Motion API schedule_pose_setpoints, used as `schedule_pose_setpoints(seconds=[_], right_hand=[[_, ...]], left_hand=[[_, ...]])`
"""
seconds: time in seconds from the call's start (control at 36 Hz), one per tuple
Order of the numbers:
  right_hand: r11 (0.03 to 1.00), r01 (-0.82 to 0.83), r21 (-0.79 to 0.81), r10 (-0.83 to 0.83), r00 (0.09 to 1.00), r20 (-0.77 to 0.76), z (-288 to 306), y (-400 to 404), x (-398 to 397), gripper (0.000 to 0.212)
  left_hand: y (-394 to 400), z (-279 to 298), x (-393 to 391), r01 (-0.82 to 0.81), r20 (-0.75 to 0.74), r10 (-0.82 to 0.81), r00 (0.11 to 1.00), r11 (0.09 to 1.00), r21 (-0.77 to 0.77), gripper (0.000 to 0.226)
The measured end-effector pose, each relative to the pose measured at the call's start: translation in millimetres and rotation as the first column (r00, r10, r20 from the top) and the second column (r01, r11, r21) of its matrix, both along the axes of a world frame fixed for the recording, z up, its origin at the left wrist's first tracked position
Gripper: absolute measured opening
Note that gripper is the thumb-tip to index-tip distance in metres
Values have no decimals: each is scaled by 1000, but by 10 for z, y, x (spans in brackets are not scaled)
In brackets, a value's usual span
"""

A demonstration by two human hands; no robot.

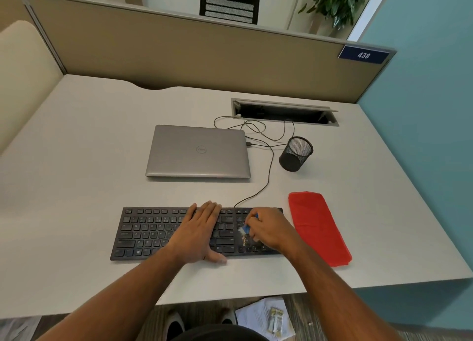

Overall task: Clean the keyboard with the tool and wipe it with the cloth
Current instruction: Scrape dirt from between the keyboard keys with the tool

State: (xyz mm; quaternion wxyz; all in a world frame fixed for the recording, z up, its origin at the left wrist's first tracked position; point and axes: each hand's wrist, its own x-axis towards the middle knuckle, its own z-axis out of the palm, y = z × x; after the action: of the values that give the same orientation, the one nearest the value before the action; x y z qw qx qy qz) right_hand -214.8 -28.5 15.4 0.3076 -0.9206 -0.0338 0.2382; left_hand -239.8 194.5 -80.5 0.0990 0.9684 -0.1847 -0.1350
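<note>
Right hand (268, 228) gripping blue tool (247, 227) over keyboard (151, 234) keys, left hand (202, 230) flat on keyboard, red cloth (318, 225) beside it on desk (76, 161)

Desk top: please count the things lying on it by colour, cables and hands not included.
Black: 2, keyboard and mesh pen cup
Silver: 1, closed laptop
Red: 1, cloth
Blue and white: 1, cleaning tool
Total: 5

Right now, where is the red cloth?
In the head view, the red cloth lies flat on the desk, just right of the keyboard and the right hand, in front of the mesh pen cup.
</note>
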Motion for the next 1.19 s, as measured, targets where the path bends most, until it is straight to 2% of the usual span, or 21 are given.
schedule_pose_setpoints(seconds=[0.08,0.17,0.31,0.36,0.47,0.67,0.81,1.0,1.14,1.19], right_hand=[[987,112,115,-120,991,61,13,2,26,24],[994,78,71,-83,995,62,-48,11,4,26],[1000,27,-3,-28,999,-17,-40,-2,-22,25],[999,42,22,-42,999,-3,-4,-10,-2,25],[973,170,158,-181,982,53,-33,-12,29,22],[989,110,98,-103,992,-76,-54,-13,20,24],[970,174,172,-176,984,1,-6,-32,72,24],[997,60,52,-57,996,-65,-14,-17,14,23],[998,-9,62,9,1000,-11,99,73,49,23],[996,-85,32,86,996,-25,88,123,39,24]], left_hand=[[-3,15,1,-6,-2,6,1000,1000,-7,145],[-6,19,-9,-2,-1,2,1000,1000,-8,145],[-5,3,3,2,-2,-2,1000,1000,6,146],[0,6,0,5,-7,-5,1000,1000,6,146],[-10,18,3,1,-8,-1,1000,1000,-1,145],[-1,-13,10,6,-5,-6,1000,1000,9,145],[2,-29,12,3,-2,-3,1000,1000,4,145],[6,-55,15,7,-2,-7,1000,1000,17,145],[9,-56,12,5,-3,-5,1000,1000,19,145],[4,-64,13,6,4,-7,1000,1000,23,145]])
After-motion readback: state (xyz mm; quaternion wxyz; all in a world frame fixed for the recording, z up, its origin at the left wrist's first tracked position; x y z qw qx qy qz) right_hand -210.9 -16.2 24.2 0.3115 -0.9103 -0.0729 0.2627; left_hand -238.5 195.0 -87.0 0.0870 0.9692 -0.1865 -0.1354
